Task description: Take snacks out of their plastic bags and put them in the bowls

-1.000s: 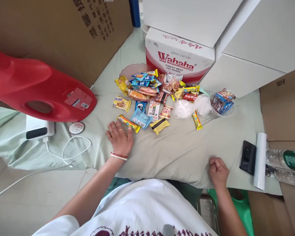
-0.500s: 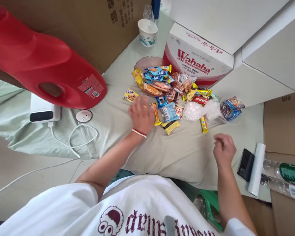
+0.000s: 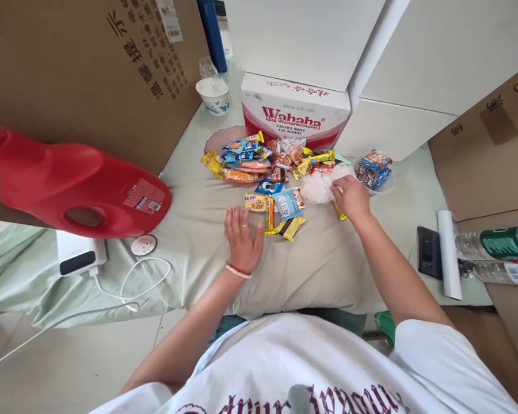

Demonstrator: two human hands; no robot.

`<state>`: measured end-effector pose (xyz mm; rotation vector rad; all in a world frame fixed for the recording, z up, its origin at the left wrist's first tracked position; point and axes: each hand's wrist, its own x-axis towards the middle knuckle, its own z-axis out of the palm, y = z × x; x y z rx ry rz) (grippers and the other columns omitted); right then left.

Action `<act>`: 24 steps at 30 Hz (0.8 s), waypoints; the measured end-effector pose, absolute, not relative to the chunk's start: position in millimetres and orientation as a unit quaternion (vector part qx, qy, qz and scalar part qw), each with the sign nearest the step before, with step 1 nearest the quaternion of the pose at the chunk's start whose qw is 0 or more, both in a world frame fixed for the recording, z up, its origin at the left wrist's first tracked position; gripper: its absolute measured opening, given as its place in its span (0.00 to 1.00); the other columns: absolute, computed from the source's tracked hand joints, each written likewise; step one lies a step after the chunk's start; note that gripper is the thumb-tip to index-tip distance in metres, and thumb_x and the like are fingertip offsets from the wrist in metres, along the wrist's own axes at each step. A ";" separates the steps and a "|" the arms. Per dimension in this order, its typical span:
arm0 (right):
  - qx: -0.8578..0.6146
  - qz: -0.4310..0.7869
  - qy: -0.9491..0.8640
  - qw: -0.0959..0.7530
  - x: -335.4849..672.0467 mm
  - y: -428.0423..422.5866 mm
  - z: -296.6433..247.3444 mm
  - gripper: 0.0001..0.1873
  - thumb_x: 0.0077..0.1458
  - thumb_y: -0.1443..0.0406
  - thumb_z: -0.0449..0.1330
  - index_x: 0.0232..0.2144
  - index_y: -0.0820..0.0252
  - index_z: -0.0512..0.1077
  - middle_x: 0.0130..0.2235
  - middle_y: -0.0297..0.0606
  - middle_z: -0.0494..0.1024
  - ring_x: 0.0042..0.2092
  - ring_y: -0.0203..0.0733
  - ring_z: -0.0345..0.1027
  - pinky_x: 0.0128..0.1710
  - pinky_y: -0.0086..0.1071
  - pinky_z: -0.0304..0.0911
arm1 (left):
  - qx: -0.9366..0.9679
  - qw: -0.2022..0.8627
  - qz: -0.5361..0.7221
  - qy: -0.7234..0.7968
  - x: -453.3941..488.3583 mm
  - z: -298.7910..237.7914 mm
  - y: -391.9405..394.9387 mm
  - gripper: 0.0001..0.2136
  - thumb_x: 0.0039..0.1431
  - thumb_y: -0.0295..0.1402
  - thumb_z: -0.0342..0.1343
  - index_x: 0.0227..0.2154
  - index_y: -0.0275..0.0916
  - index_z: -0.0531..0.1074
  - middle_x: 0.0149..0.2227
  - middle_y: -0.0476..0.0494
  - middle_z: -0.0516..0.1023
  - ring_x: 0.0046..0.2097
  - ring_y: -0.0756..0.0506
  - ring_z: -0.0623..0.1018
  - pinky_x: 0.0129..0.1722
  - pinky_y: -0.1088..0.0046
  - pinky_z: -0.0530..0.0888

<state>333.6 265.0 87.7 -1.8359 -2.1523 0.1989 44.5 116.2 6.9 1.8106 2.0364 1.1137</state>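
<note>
My left hand (image 3: 244,238) lies open on the cloth, fingers spread, just in front of a yellow biscuit packet (image 3: 254,202) and a slim yellow-and-red packet (image 3: 270,215). A light blue packet (image 3: 289,203) and a yellow-and-black packet (image 3: 292,228) lie close by. My right hand (image 3: 353,199) pinches at crumpled clear plastic (image 3: 317,188), with its fingertips closed at the plastic's right side. Below those fingers, a yellow packet (image 3: 340,211) partly shows. Behind is a pinkish bowl (image 3: 213,135) of wrapped snacks, with more wrapped snacks spilling to its right.
A clear tub (image 3: 387,185) of packets stands at the right. The Wahaba-style water carton (image 3: 294,115) and a paper cup (image 3: 213,99) stand behind. At the left are a big red jug (image 3: 77,184) and a white power bank (image 3: 80,253) with its cable. Plastic bottles (image 3: 507,242) lie far right.
My right hand has moved forward from the near cloth to the crumpled plastic. My left hand has drawn back from the yellow biscuit packet, which now lies further right beside other packets. The view has shifted.
</note>
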 end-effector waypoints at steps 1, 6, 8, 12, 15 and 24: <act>-0.629 0.087 -0.746 0.203 340.4 259.9 90.4 0.16 0.64 0.60 0.55 0.44 0.59 0.80 0.49 0.46 0.80 0.46 0.49 0.73 0.45 0.39 0.65 | 0.638 0.100 0.402 0.649 38.1 12.7 101.7 0.22 0.70 0.41 0.50 0.61 0.36 0.67 0.68 0.25 0.65 0.74 0.34 0.56 0.71 0.42 0.57; -0.651 0.309 -0.564 0.403 361.8 235.8 82.0 0.12 0.55 0.56 0.60 0.33 0.58 0.75 0.28 0.35 0.74 0.28 0.38 0.63 0.30 0.32 0.59 | 0.610 0.244 0.427 0.621 19.2 35.2 47.2 0.12 0.70 0.41 0.51 0.46 0.41 0.76 0.50 0.36 0.77 0.50 0.42 0.81 0.47 0.61 0.81; -0.640 0.436 -0.447 0.448 362.0 228.3 72.9 0.13 0.49 0.55 0.65 0.31 0.57 0.72 0.23 0.29 0.67 0.23 0.33 0.54 0.23 0.28 0.49 | 0.542 0.378 0.437 0.611 27.1 40.6 44.9 0.15 0.70 0.45 0.51 0.44 0.41 0.76 0.40 0.41 0.78 0.36 0.46 0.81 0.32 0.69 0.80; -0.581 0.570 -0.319 0.485 356.0 211.3 63.8 0.19 0.36 0.58 0.70 0.31 0.57 0.70 0.22 0.25 0.63 0.21 0.28 0.46 0.20 0.26 0.36 | 0.412 0.555 0.464 0.554 63.7 58.1 75.8 0.20 0.64 0.53 0.57 0.43 0.40 0.73 0.33 0.46 0.77 0.30 0.48 0.79 0.25 0.74 0.76; -0.566 0.583 -0.323 0.486 348.6 192.9 64.1 0.19 0.36 0.57 0.70 0.30 0.57 0.69 0.21 0.24 0.62 0.21 0.27 0.46 0.20 0.26 0.35 | 0.332 0.631 0.463 0.526 98.4 71.7 114.3 0.26 0.57 0.57 0.62 0.47 0.42 0.71 0.44 0.40 0.79 0.44 0.42 0.82 0.31 0.71 0.79; -0.602 0.578 -0.407 0.371 342.1 141.0 50.7 0.21 0.44 0.48 0.67 0.33 0.56 0.72 0.19 0.24 0.60 0.20 0.30 0.46 0.20 0.28 0.41 | 0.284 0.632 0.517 0.502 150.7 41.0 173.5 0.25 0.39 0.51 0.74 0.31 0.40 0.71 0.31 0.48 0.76 0.34 0.48 0.77 0.31 0.74 0.74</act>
